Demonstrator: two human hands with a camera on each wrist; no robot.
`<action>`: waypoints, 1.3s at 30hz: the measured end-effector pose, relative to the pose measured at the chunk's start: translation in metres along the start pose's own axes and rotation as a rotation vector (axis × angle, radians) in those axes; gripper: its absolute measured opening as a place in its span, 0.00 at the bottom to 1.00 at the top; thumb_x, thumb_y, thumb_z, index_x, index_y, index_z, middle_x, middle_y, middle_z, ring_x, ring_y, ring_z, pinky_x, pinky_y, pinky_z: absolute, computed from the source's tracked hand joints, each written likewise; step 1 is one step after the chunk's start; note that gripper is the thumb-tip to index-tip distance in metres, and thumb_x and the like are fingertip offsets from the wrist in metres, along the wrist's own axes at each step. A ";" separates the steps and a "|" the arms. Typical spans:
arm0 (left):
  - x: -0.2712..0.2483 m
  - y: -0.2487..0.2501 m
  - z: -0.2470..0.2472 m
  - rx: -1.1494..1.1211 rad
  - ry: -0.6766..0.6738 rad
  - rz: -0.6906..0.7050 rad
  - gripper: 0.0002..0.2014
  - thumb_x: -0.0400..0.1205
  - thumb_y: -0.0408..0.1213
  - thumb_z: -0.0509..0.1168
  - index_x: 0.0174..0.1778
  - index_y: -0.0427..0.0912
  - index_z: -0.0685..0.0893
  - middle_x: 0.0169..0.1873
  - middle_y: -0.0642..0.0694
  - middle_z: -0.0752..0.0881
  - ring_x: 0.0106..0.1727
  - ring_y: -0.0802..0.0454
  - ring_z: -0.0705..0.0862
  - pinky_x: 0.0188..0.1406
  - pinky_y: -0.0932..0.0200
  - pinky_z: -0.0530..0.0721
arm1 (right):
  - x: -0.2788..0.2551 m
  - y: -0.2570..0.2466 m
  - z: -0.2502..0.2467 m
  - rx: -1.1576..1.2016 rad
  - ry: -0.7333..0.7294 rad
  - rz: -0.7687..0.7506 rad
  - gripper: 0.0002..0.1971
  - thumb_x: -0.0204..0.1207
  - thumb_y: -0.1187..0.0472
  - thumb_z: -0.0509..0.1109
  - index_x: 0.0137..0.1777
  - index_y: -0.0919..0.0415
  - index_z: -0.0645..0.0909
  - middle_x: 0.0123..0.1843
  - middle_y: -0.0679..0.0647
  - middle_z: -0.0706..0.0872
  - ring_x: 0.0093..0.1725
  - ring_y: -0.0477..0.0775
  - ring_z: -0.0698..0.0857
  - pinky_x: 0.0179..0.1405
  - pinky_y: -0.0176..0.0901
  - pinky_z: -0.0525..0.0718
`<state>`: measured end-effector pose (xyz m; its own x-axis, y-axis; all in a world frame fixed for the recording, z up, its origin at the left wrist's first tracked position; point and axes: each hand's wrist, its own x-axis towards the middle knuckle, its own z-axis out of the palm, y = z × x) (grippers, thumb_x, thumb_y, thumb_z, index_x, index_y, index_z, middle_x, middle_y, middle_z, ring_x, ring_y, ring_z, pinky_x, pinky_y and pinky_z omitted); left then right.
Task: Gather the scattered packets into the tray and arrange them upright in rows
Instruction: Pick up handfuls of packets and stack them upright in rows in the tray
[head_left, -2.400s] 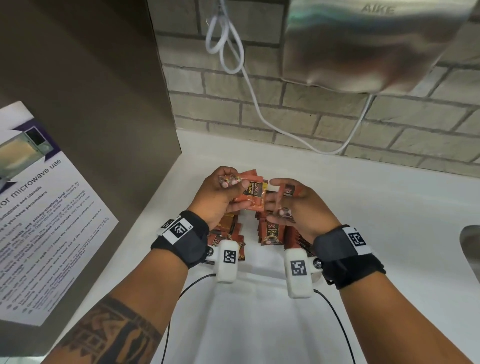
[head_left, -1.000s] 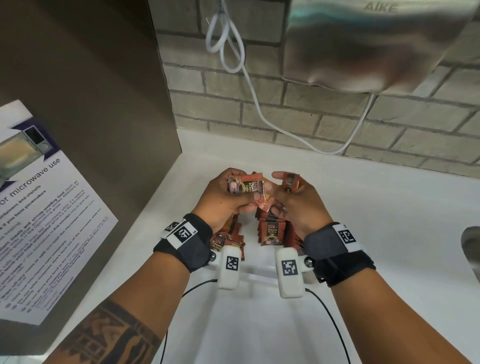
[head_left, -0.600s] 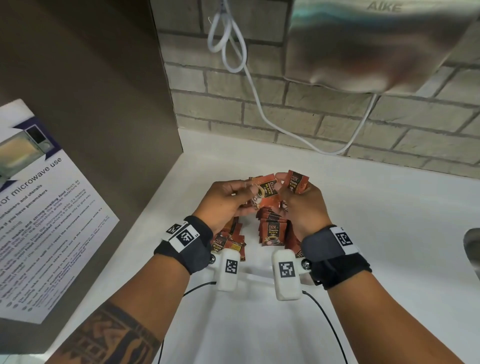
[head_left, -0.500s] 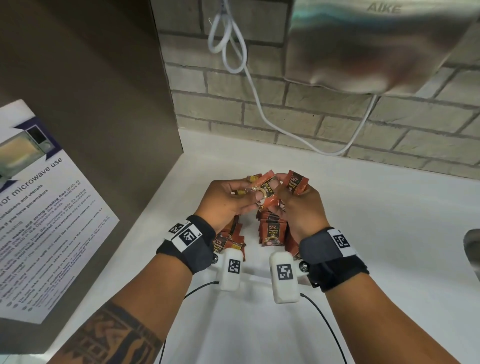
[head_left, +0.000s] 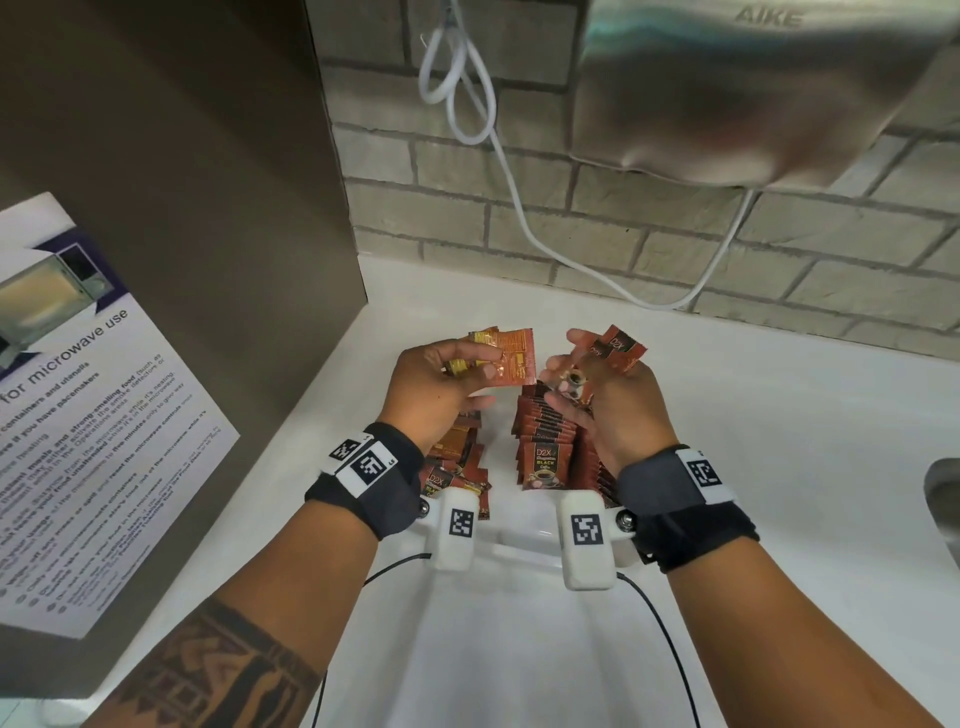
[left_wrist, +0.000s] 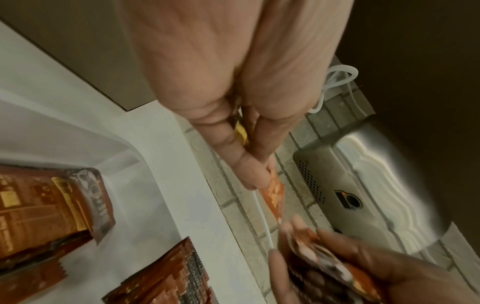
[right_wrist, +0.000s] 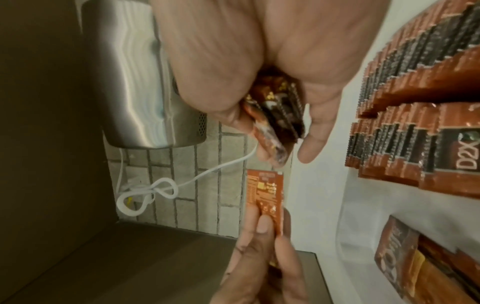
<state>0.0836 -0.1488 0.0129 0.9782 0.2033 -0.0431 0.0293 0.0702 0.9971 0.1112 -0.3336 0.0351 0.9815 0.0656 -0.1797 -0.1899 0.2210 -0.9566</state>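
My left hand (head_left: 441, 382) pinches an orange-brown coffee packet (head_left: 511, 358) with its printed back up, and holds another yellowish packet (left_wrist: 240, 131) behind it. Held above the tray, my right hand (head_left: 602, 395) grips a small bunch of dark brown packets (head_left: 618, 348). In the right wrist view that bunch of packets (right_wrist: 272, 115) sits between thumb and fingers. Below both hands a white tray (head_left: 519, 540) holds packets standing upright in a right row (head_left: 543, 447) and a left row (head_left: 457, 467).
A brown cabinet side (head_left: 182, 208) with a microwave notice (head_left: 78, 389) stands close on the left. A steel hand dryer (head_left: 753, 93) hangs on the brick wall above, its white cord (head_left: 509, 171) looping down. A metal sink edge (head_left: 943, 493) shows at right.
The hands were together, both on one cluster of packets. They have now drawn apart, the left one keeping the orange-backed packet and the right one the dark bunch.
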 end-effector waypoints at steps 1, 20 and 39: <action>0.000 0.000 -0.002 0.036 -0.006 -0.003 0.08 0.80 0.27 0.75 0.43 0.46 0.92 0.52 0.50 0.92 0.50 0.50 0.93 0.39 0.54 0.91 | 0.001 0.000 0.000 -0.046 0.024 -0.012 0.11 0.86 0.63 0.63 0.64 0.59 0.83 0.41 0.55 0.88 0.46 0.55 0.89 0.55 0.55 0.90; 0.000 0.012 0.009 -0.120 -0.112 -0.202 0.04 0.85 0.29 0.69 0.47 0.33 0.87 0.47 0.36 0.89 0.47 0.45 0.91 0.35 0.59 0.91 | -0.009 0.012 -0.002 -0.750 -0.139 -0.391 0.23 0.61 0.53 0.87 0.53 0.44 0.81 0.49 0.43 0.86 0.48 0.43 0.86 0.49 0.41 0.86; -0.003 0.010 0.005 0.354 -0.265 -0.126 0.08 0.78 0.40 0.79 0.47 0.39 0.92 0.41 0.41 0.92 0.37 0.56 0.87 0.27 0.64 0.80 | -0.001 -0.004 -0.014 -0.129 -0.168 0.031 0.13 0.78 0.70 0.74 0.62 0.64 0.82 0.47 0.57 0.89 0.47 0.55 0.89 0.48 0.48 0.89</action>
<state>0.0818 -0.1532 0.0232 0.9799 -0.0459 -0.1942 0.1752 -0.2687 0.9472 0.1109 -0.3486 0.0357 0.9556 0.2339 -0.1793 -0.2049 0.0903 -0.9746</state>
